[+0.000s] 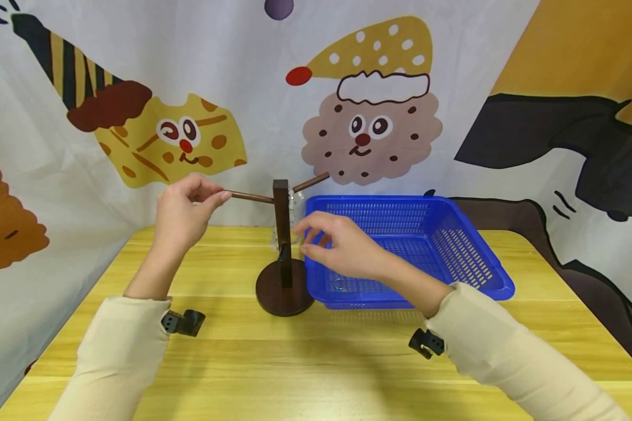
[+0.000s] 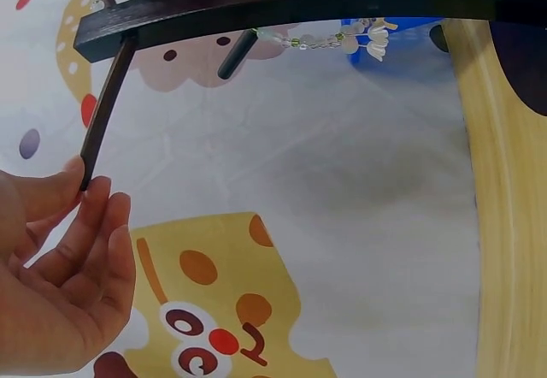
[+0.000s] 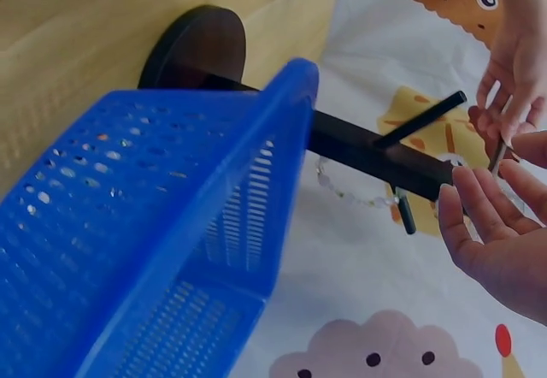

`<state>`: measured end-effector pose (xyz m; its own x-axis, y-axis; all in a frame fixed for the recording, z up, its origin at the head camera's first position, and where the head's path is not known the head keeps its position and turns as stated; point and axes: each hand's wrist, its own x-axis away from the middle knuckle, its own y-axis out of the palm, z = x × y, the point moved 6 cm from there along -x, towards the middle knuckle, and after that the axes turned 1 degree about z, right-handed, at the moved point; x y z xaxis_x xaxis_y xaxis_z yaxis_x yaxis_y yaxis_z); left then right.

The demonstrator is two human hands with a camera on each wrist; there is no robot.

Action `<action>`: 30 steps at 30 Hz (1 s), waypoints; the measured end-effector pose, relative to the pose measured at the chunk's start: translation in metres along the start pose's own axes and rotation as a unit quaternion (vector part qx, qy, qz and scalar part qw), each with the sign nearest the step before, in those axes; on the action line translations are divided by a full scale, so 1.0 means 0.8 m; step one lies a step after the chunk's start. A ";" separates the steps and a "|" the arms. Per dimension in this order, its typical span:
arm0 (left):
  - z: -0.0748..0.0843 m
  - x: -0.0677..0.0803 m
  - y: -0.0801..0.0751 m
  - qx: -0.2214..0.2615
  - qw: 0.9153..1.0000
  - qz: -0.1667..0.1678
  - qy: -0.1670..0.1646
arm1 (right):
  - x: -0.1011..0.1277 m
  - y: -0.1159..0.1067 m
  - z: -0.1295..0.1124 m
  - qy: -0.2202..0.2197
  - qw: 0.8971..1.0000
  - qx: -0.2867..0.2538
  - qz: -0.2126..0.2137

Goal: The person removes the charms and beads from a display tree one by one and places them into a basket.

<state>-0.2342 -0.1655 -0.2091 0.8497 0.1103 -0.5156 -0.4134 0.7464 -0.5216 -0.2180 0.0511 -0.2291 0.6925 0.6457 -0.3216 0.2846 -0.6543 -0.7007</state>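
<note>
Yellow wooden table (image 1: 347, 362) bearing a blue perforated basket (image 1: 469, 257) at right. Just left of it, touching its near-left corner, stands a dark wooden stand (image 1: 282, 245) on a round base. A bead bracelet (image 2: 329, 40) hangs from a far peg. Left hand (image 1: 181, 216) pinches the left peg's tip (image 2: 85, 177) between thumb and fingers. Right hand (image 1: 339, 242), fingers relaxed and slightly apart, hovers beside the post, holding nothing.

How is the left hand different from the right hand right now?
The left hand pinches the tip of a dark wooden peg on the dark wooden stand, raised high; the right hand hangs lower, fingers relaxed, holding nothing, over the blue plastic basket's rim. Both wear cream sleeves and are close to the stand.
</note>
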 end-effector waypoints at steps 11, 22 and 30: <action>-0.001 0.000 0.000 0.005 1.000 -0.003 -0.009 | -0.012 -0.016 -0.001 -0.021 1.000 0.014 0.004; -0.001 0.001 0.000 0.006 1.000 0.000 -0.004 | -0.023 -0.009 0.002 -0.008 1.000 0.026 -0.013; -0.001 0.001 0.000 0.007 1.000 -0.001 -0.005 | -0.025 -0.005 0.007 0.014 0.999 0.027 -0.013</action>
<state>-0.2338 -0.1657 -0.2103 0.8543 0.1151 -0.5068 -0.4065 0.7556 -0.5136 -0.2365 0.0429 -0.2232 0.7037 0.6508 -0.2849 0.2675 -0.6143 -0.7423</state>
